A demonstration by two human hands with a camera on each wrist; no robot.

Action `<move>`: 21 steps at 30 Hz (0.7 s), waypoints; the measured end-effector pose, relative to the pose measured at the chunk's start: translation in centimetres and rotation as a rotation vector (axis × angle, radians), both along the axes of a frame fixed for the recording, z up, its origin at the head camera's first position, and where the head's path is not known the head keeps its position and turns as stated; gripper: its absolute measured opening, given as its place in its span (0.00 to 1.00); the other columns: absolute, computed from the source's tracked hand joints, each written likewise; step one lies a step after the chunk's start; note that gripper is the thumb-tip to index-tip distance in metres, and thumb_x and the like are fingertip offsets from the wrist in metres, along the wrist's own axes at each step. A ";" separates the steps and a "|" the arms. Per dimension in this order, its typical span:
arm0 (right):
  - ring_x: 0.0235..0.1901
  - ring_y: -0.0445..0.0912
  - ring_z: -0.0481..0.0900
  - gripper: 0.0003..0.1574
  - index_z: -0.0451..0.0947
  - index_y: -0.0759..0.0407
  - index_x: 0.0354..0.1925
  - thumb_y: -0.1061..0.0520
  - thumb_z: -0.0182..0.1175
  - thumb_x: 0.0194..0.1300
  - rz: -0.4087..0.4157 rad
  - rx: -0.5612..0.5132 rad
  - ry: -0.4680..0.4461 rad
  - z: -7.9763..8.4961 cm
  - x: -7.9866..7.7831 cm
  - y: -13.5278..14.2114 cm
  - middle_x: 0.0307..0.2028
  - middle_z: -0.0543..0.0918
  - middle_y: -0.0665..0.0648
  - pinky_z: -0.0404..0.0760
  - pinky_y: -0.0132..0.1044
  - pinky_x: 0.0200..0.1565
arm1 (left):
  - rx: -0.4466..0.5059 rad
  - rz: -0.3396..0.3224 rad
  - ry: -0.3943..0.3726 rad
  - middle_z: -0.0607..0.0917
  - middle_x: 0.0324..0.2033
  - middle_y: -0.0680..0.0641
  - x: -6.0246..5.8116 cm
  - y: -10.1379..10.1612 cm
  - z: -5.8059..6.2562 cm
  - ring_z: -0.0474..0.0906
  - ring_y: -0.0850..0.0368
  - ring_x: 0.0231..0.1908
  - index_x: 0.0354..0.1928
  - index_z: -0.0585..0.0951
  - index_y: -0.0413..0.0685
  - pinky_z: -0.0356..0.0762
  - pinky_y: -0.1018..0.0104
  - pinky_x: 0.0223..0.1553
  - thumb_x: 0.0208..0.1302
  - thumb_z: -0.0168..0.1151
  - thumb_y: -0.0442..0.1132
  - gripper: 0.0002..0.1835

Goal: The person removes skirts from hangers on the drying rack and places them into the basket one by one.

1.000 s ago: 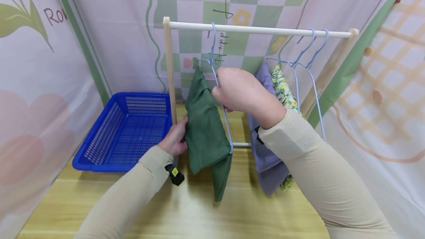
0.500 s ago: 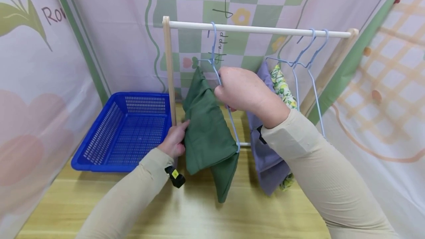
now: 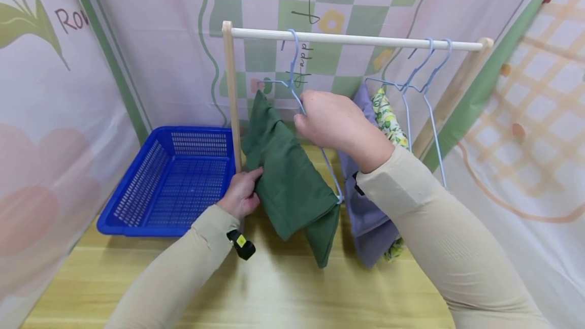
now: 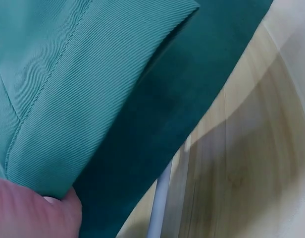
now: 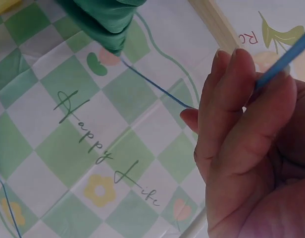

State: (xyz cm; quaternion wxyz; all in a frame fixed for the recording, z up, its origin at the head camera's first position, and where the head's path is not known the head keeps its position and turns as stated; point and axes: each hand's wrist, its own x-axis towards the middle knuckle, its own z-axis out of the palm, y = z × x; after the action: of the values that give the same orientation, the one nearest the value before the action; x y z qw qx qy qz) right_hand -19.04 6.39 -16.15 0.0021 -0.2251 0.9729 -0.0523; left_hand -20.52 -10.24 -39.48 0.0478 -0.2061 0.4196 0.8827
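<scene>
A green garment [image 3: 292, 176], folded over a light-blue wire hanger [image 3: 293, 67], hangs near the left end of the rack. My right hand [image 3: 331, 121] pinches the hanger's sloping side wire just below the hook; in the right wrist view the blue wire [image 5: 286, 57] passes between the fingers. My left hand [image 3: 242, 192] is at the garment's left edge. In the left wrist view my thumb [image 4: 58, 213] presses on the stitched hem of the twill fabric [image 4: 93, 84], the other fingers hidden. The hook sits over the white rail [image 3: 347, 38].
A lilac garment [image 3: 365, 217] and a lemon-print garment [image 3: 388, 118] hang on two blue hangers [image 3: 427, 83] at the rack's right side. A blue plastic basket [image 3: 192, 182] stands left of the wooden post [image 3: 232, 95], on the wooden table [image 3: 274, 293]. Printed curtains surround it.
The green garment and its hanger have turned, the near lower end swinging right and the far end left. Both hands have stayed almost in place, and the hook remains on the rail.
</scene>
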 end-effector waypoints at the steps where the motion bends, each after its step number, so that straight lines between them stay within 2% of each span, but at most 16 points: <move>1: 0.33 0.54 0.78 0.14 0.73 0.60 0.42 0.53 0.46 0.79 -0.001 0.002 0.000 0.0 -0.1 0.0 0.36 0.79 0.59 0.78 0.47 0.41 | 0.011 0.003 0.005 0.75 0.58 0.48 0.0 0.0 0.0 0.73 0.55 0.60 0.60 0.68 0.39 0.74 0.61 0.68 0.74 0.60 0.31 0.18; 5: 0.37 0.55 0.79 0.16 0.73 0.61 0.46 0.51 0.45 0.81 -0.006 0.000 0.003 -0.3 -0.6 -0.1 0.37 0.78 0.59 0.78 0.49 0.45 | 0.034 0.002 0.014 0.75 0.58 0.49 0.1 0.0 0.1 0.76 0.56 0.57 0.62 0.67 0.41 0.77 0.62 0.63 0.75 0.59 0.32 0.19; 10: 0.36 0.54 0.79 0.17 0.72 0.61 0.46 0.51 0.41 0.83 0.001 -0.033 0.020 -0.5 -1.0 -0.2 0.37 0.79 0.59 0.79 0.48 0.43 | 0.056 -0.012 0.043 0.76 0.56 0.50 0.3 0.0 0.2 0.82 0.61 0.45 0.57 0.68 0.44 0.83 0.65 0.55 0.76 0.57 0.32 0.13; 12: 0.34 0.53 0.80 0.18 0.72 0.60 0.46 0.50 0.40 0.84 0.003 -0.047 0.027 -0.6 -1.1 -0.3 0.36 0.80 0.58 0.79 0.47 0.41 | 0.064 -0.014 0.056 0.77 0.56 0.50 0.3 0.0 0.2 0.83 0.62 0.44 0.56 0.69 0.44 0.83 0.65 0.56 0.76 0.57 0.32 0.12; 16: 0.32 0.51 0.82 0.19 0.72 0.58 0.46 0.50 0.37 0.85 0.001 -0.067 0.031 -0.7 -1.4 -0.6 0.35 0.84 0.55 0.79 0.45 0.38 | 0.055 -0.011 0.048 0.76 0.58 0.51 0.3 0.1 0.2 0.80 0.61 0.51 0.59 0.68 0.44 0.79 0.66 0.61 0.75 0.59 0.33 0.16; 21: 0.34 0.50 0.83 0.20 0.72 0.58 0.47 0.51 0.35 0.85 -0.013 -0.067 0.029 -0.6 -2.0 -0.7 0.35 0.85 0.54 0.79 0.45 0.40 | 0.005 -0.018 0.011 0.75 0.61 0.51 0.2 -0.1 0.2 0.74 0.60 0.59 0.66 0.66 0.41 0.74 0.67 0.66 0.74 0.62 0.35 0.24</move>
State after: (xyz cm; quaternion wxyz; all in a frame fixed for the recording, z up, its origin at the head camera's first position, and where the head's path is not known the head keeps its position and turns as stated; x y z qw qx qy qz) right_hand -21.03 5.66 -16.76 -0.0200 -0.2194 0.9720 -0.0818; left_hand -20.27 -10.31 -39.32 0.0540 -0.1975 0.4193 0.8844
